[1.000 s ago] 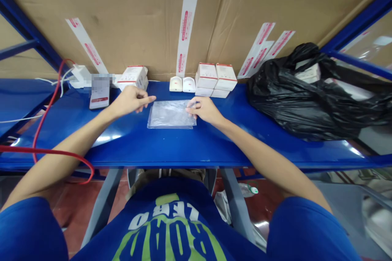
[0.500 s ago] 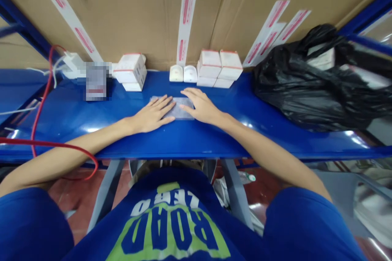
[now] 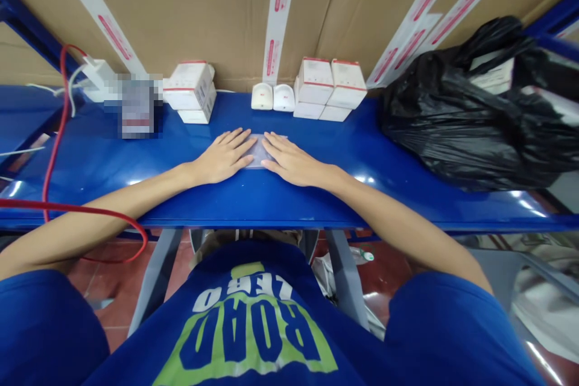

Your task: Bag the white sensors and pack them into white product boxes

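Note:
A clear, flat plastic piece (image 3: 257, 154), perhaps a bag or sleeve, lies on the blue tabletop (image 3: 253, 199) in front of me. My left hand (image 3: 225, 158) rests flat over its left end, fingers stretched out. Over its right end lies my right hand (image 3: 292, 160), palm down with the fingers extended. Between the two sets of fingertips only the middle strip of the plastic shows. Neither hand grips anything.
Behind the hands stand two white rounded devices (image 3: 273, 97), white boxes (image 3: 330, 87) on the right and more stacked boxes (image 3: 190, 91) on the left. A black plastic bag (image 3: 470, 114) fills the right side. A red cable (image 3: 90, 208) crosses my left forearm.
My right hand has lowered flat onto the plastic, its fingers now straighter. My left hand has shifted slightly left. The camera view has tilted a little.

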A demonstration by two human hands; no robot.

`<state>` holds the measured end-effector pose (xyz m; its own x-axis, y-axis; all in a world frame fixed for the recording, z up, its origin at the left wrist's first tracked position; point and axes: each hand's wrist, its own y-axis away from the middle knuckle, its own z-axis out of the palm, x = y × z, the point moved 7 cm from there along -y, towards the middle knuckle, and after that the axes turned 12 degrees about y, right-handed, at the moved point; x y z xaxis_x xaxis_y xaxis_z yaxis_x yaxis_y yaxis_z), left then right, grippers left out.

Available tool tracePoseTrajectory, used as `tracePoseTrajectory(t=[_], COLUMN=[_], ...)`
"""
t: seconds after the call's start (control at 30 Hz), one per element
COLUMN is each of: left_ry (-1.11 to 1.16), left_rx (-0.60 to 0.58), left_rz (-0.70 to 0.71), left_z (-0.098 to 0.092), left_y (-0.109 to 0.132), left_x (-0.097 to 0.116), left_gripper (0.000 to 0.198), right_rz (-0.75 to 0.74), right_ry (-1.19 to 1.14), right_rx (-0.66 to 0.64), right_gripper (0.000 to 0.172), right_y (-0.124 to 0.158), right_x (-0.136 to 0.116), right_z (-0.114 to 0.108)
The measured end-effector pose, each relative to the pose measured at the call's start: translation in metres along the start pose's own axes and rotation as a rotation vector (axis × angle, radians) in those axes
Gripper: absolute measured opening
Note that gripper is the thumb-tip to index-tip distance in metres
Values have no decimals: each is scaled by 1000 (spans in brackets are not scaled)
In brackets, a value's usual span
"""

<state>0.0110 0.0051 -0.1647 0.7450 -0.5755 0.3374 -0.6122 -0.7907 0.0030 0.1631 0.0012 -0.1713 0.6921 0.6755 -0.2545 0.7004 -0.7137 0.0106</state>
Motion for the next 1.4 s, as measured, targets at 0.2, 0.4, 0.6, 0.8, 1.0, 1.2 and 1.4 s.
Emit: tracePoseTrajectory(t=[0.2, 0.4, 0.6, 0.8, 1.0, 1.2, 1.4], left_ry=[51, 54, 67, 105, 50, 26, 32], left_rx=[-112, -160, -198, -165, -63, -69, -85], left_rz=[14, 26, 25, -13, 15, 17, 56], left_z=[6, 4, 0, -2, -7, -6, -2], left_y=[2, 2, -2, -1, 0, -2, -6], left_x=[0, -2, -6, -10, -5, -2, -5], left_gripper=[80, 84, 82, 69, 68, 67, 68], right_rz=[31, 75, 96, 77, 85, 109, 79], right_ry=[50, 64, 98, 81, 105, 67, 20], right_rx=[-65, -79, -73, -50, -38, -29, -11], right_gripper=[108, 103, 97, 98, 98, 94, 93], right_y=[1, -1, -4, -5, -6, -6, -5], right_x=[-5, -4, -4, -2, -2, 0, 8], right_z=[3, 2, 2, 1, -3, -4, 0])
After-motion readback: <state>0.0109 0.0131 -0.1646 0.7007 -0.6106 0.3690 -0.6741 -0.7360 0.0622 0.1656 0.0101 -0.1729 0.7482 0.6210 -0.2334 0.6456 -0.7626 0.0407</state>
